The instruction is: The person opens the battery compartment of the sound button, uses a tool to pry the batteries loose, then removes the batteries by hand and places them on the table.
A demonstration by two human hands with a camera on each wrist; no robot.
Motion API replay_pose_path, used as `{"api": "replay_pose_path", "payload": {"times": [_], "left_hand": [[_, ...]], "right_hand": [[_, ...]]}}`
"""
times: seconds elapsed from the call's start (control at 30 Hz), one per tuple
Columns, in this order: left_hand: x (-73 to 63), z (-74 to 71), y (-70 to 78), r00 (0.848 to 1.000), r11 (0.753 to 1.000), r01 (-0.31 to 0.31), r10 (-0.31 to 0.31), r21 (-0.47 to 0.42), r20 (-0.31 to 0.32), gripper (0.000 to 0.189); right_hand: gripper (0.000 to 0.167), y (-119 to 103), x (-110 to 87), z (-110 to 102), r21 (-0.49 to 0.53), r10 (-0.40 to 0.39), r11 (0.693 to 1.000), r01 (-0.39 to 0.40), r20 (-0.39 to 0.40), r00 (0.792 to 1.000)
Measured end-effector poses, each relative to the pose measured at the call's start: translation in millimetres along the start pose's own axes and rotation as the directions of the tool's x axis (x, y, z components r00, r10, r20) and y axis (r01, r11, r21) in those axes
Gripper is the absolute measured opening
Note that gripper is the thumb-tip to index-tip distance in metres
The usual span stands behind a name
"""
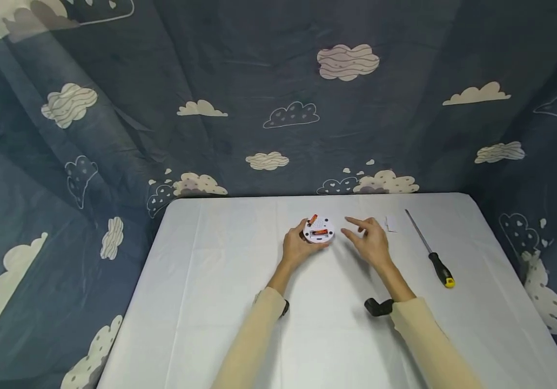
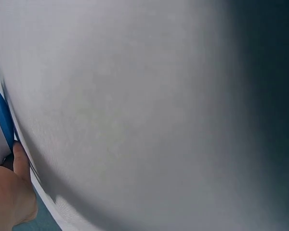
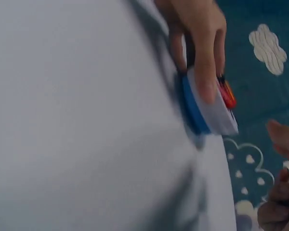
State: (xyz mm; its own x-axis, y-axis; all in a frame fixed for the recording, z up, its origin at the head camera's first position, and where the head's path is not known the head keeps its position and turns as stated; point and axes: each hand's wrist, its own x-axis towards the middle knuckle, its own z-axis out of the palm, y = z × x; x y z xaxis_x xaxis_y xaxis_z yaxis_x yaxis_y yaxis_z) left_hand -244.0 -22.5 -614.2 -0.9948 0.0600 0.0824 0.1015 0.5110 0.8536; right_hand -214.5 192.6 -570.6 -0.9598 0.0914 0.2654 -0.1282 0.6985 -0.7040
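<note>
A round white battery-powered device (image 1: 311,236) is held at its edge by my left hand (image 1: 297,246), its back facing up. One orange-red battery (image 1: 320,233) lies in its compartment; another battery (image 1: 313,219) sits tilted at the upper left. The device's other side is blue, as the right wrist view shows on its casing (image 3: 214,113). Just to the right, my right hand (image 1: 371,243) is apart from the device, thumb and index finger extended with nothing between them. In the left wrist view only part of the left hand (image 2: 12,197) and the blue rim (image 2: 2,115) appear.
A screwdriver (image 1: 430,249) with a black and yellow handle lies on the white table (image 1: 229,302) at the right. Between it and the right hand is a small, pale, thin item (image 1: 390,224), kind unclear. A cloud-patterned dark curtain (image 1: 239,70) hangs behind the table.
</note>
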Motion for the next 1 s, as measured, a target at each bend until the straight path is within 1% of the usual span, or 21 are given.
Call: {"api": "replay_pose_path", "payload": {"times": [0.07, 0.1, 0.13, 0.2, 0.27, 0.47, 0.67, 0.8, 1.0], "left_hand": [[-0.9, 2.3, 0.5, 1.0, 1.0, -0.008, 0.008, 0.006, 0.002, 0.098], [-1.3, 3.3, 0.9, 1.0, 1.0, -0.009, 0.009, 0.011, 0.0, 0.098], [-1.7, 4.1, 1.4, 1.0, 1.0, -0.009, 0.009, 0.013, -0.004, 0.098], [-2.4, 5.2, 2.2, 1.0, 1.0, -0.012, 0.013, 0.028, -0.007, 0.098], [-2.9, 5.3, 2.3, 1.0, 0.999, -0.014, 0.015, 0.044, -0.016, 0.098], [-2.2, 3.3, 1.0, 0.999, 0.999, -0.009, 0.011, 0.049, -0.034, 0.098], [-3.2, 4.3, 1.5, 0.999, 0.997, -0.014, 0.017, 0.08, -0.043, 0.096], [-3.5, 4.4, 1.2, 0.999, 0.996, -0.016, 0.02, 0.093, -0.043, 0.096], [-3.8, 3.2, 1.4, 0.999, 0.998, -0.006, 0.008, 0.06, -0.041, 0.096]], "right_hand": [[0.035, -9, 7.6, 12, 0.037, -0.006, 0.999, 0.002, 0.101, 0.995], [0.033, -11, 10.2, 17, 0.046, -0.003, 0.999, -0.003, 0.138, 0.99], [0.031, -12, 12.1, 21, 0.054, 0.005, 0.998, -0.014, 0.166, 0.986], [0.029, -13, 14.1, 29, 0.071, 0.019, 0.997, -0.033, 0.195, 0.981], [0.025, -11, 14.7, 34, 0.088, 0.016, 0.996, -0.033, 0.194, 0.981], [0.018, -13, 15.5, 40, 0.136, 0.0, 0.99, -0.022, 0.164, 0.986], [0.02, -14, 11.0, 39, 0.154, 0.053, 0.985, -0.08, 0.174, 0.983], [0.023, -9, 8.2, 34, 0.165, 0.095, 0.979, -0.12, 0.156, 0.983], [0.026, 3, 7.0, 19, 0.166, 0.159, 0.97, -0.179, 0.128, 0.979]]}}
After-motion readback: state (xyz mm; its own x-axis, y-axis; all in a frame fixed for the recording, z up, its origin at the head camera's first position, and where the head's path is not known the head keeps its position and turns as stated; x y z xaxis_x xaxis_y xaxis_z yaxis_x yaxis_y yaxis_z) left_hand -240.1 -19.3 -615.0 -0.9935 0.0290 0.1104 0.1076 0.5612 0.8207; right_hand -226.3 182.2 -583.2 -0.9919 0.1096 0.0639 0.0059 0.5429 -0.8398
